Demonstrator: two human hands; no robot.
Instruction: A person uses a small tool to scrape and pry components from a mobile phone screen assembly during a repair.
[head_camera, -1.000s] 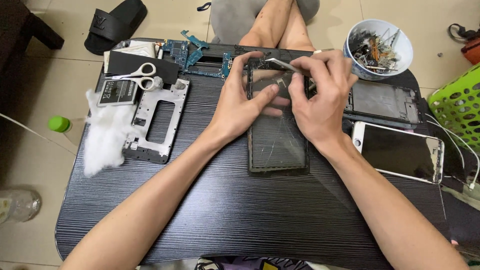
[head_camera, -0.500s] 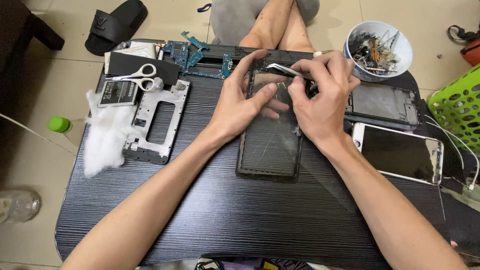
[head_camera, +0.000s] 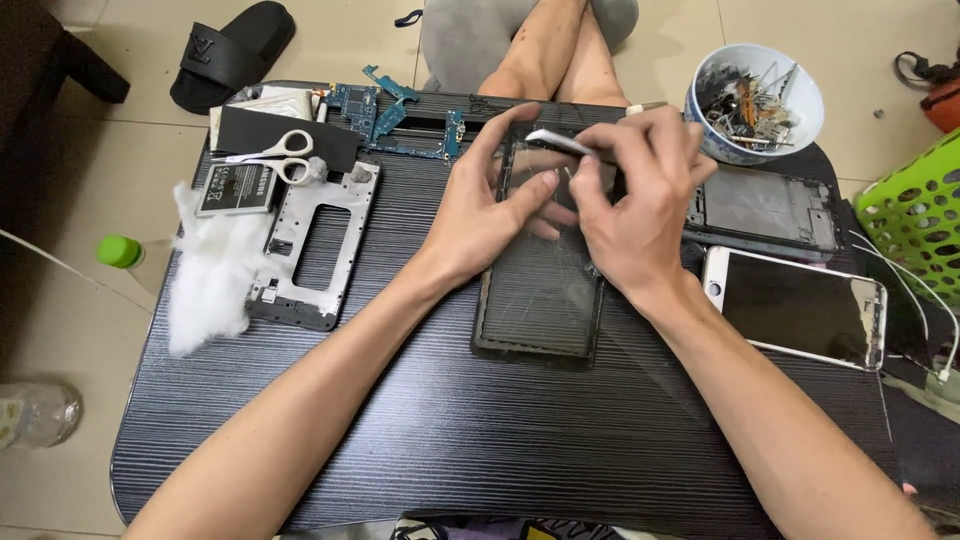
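A black phone screen panel (head_camera: 545, 300) with cracked glass lies flat in the middle of the dark striped table (head_camera: 450, 440). My left hand (head_camera: 490, 205) rests on the panel's upper left part, fingers spread and pressing down. My right hand (head_camera: 640, 205) is over the upper right corner, fingers closed around a thin silvery tool (head_camera: 560, 142) whose tip points left above the panel's top edge.
A grey phone frame (head_camera: 320, 240), white cotton wad (head_camera: 210, 275), battery (head_camera: 235, 188), scissors (head_camera: 275, 157) and blue circuit boards (head_camera: 385, 115) sit left. Right: a bowl of small parts (head_camera: 755, 100), a metal midframe (head_camera: 765, 210), a white phone (head_camera: 795, 305), a green basket (head_camera: 920, 215).
The screen panel has been straightened and shifted slightly under both hands. My hands stay at its top end with the tool.
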